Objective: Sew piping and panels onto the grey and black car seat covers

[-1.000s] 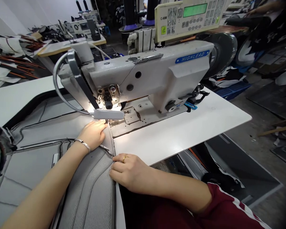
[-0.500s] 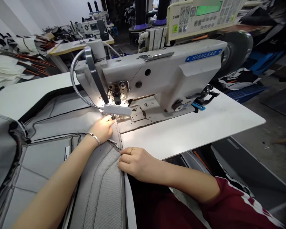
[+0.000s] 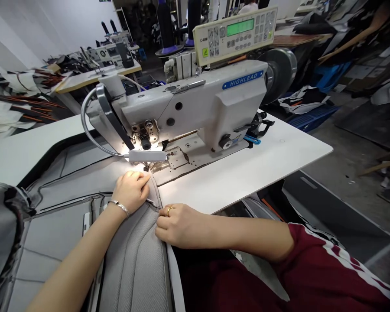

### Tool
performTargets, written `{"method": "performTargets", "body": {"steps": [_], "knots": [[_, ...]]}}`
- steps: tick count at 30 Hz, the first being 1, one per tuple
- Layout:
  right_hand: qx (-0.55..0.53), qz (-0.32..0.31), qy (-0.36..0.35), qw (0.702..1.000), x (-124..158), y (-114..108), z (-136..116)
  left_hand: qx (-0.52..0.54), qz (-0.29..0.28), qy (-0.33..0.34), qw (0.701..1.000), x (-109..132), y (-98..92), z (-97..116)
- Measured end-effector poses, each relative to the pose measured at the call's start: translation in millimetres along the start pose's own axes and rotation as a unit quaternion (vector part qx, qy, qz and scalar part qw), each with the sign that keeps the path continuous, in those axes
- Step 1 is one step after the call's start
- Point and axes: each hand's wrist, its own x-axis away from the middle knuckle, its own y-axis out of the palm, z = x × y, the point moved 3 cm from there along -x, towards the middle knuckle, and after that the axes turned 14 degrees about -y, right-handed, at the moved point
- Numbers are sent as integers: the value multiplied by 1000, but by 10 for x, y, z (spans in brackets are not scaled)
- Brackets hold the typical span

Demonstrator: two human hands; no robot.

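A large grey padded fabric cover (image 3: 149, 255) with dark piped seams lies across the left of the table and hangs over its front edge. Part of it runs beneath the head of a sewing machine (image 3: 195, 104). My left hand (image 3: 130, 190) rests on the cover just in front of the lit needle area, fingers laid on the fabric and thumb apart. Lower and to the right, my right hand (image 3: 178, 225) pinches the cover's seamed edge between thumb and fingers. A small lamp (image 3: 147, 156) on a bendy metal neck partly hides the needle and presser foot.
A control panel (image 3: 237, 34) with a green screen sits above the machine. The white tabletop (image 3: 247, 169) ends at a front edge right of my hands. Stacked pieces (image 3: 6, 112) lie far left; blue crates (image 3: 312, 117) stand on the floor. Another person's arm (image 3: 354, 43) shows top right.
The camera view has shifted, so the machine appears further left. My left hand has slid back slightly from the needle and its fingers lie flatter. My right hand keeps its pinch on the edge.
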Motion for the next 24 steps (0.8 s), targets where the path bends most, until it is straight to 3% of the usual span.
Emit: {"method": "performTargets", "body": {"steps": [5,13,17,21,24], "knots": [[5,-3,-15,1000,-36,29,19,43,-12,59,997,57,-10,-43],[11,-42,-67,997,-188,29,177,30,26,71,997,-86,77,-74],[12,-54,-101,993,-224,71,255,28,50,56,997,-46,55,-108],[31,-5,-105,994,-195,136,325,94,-7,110,989,57,42,-154],[57,45,-92,993,-144,204,373,122,-15,118,985,56,73,-224]]}}
